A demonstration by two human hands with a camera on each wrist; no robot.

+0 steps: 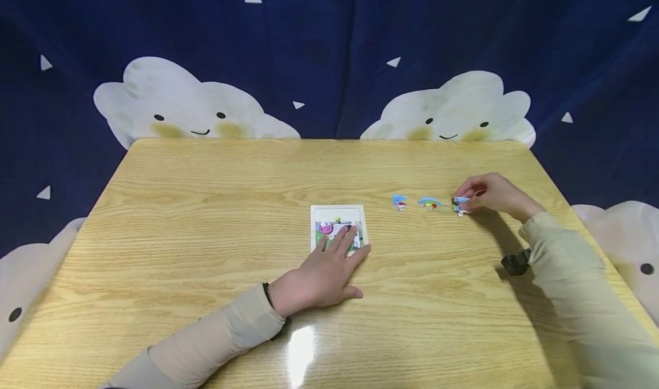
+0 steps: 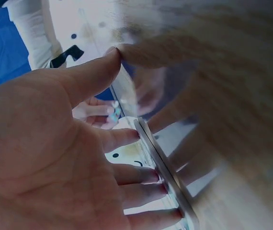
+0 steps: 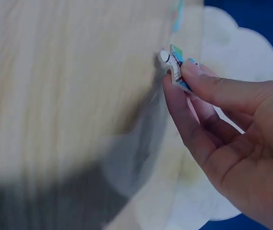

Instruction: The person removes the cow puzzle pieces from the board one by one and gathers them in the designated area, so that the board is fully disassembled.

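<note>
A square puzzle board [image 1: 337, 210] with a white rim and a cow picture lies at the middle of the table. My left hand [image 1: 326, 269] rests on its lower part with fingers spread and straight, covering some of the picture. In the left wrist view, the fingertips touch the board's edge [image 2: 167, 177]. Over to the right, my right hand [image 1: 489, 194] pinches a puzzle piece [image 3: 176, 69] between thumb and fingers, tilted and raised off the table. Two more puzzle pieces lie in a row to its left: a middle piece [image 1: 428, 202] and a left piece [image 1: 399, 202].
The wooden table [image 1: 206, 206] has a light patch of glare [image 1: 301, 354] near the front. Behind it hangs a dark blue curtain [image 1: 329, 46] with white clouds and triangles. A black strap device [image 1: 516, 262] sits on the right wrist.
</note>
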